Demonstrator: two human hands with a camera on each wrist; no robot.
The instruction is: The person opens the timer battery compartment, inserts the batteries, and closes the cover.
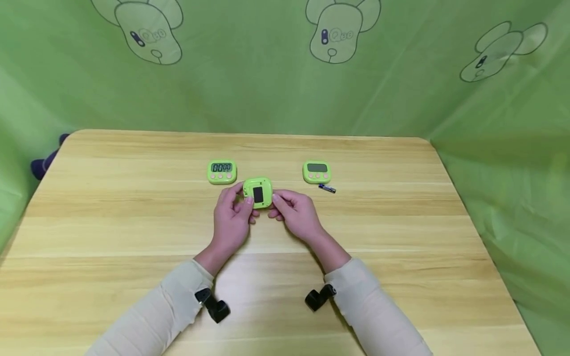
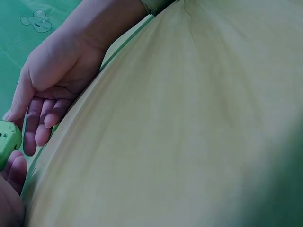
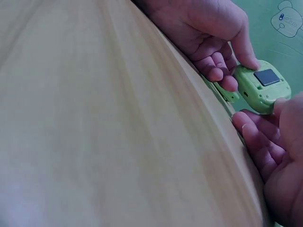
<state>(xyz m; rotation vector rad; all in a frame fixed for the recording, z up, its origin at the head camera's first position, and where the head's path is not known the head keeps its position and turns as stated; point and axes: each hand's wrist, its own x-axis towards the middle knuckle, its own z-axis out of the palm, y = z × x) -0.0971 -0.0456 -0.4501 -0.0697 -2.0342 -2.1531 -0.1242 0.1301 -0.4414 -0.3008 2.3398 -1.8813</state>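
A green digital timer (image 1: 267,190) is held up with its back showing, a dark rectangular plate (image 1: 258,194) in the middle of it. My left hand (image 1: 229,220) grips its left side, with the thumb on the back face, also visible in the right wrist view. On the opposite edge, my right hand (image 1: 297,215) pinches the timer between thumb and fingers. Behind the left hand lies a second green timer (image 1: 222,172), face up, its display reading zeros. A third green timer (image 1: 317,172) with a blank display lies beyond the right hand.
A small dark blue battery (image 1: 327,188) lies just in front of the blank timer. The wooden table (image 1: 111,217) carries everything. Green cloth (image 1: 258,94) with printed cartoon heads hangs behind it and at the sides. A purple object (image 1: 42,165) shows past the left edge.
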